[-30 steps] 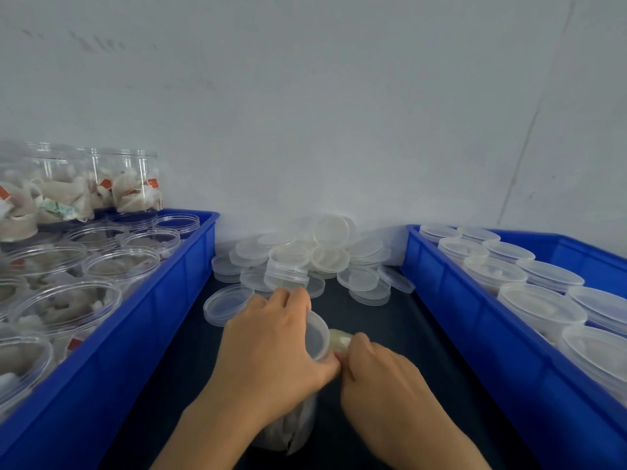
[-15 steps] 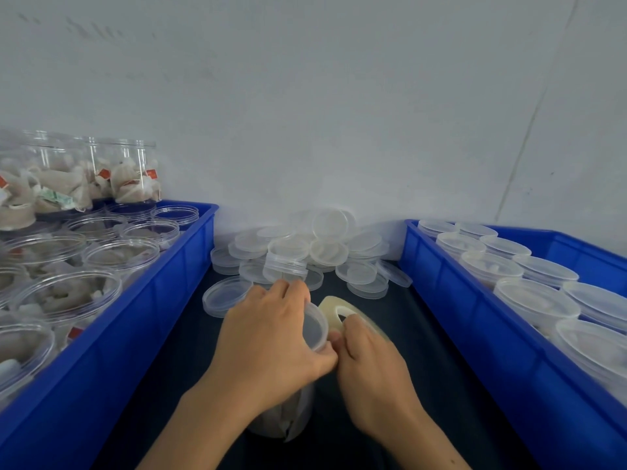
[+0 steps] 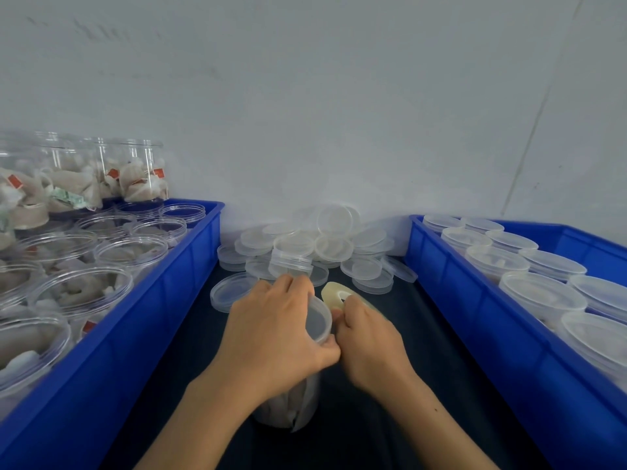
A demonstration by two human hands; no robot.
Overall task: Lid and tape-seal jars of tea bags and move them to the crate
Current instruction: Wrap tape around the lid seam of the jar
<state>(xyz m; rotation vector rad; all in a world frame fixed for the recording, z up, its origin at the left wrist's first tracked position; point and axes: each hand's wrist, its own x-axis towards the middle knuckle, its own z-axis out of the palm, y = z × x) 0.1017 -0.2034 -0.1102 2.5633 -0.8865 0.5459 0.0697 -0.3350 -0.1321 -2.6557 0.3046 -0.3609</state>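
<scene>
Centrally one lidded jar point(image 3: 291, 398), one tape roll point(image 3: 334, 295), two hands, two blue crates.

likely a small packing workshop — blue crates point(image 3: 190, 276) of jars point(image 3: 142, 171), loose lids point(image 3: 332, 232).

Two blue crates: left crate point(image 3: 190, 276), right crate point(image 3: 451, 283). One tape roll point(image 3: 334, 295). One heap of loose lids point(image 3: 315, 247), number indeterminable.
</scene>
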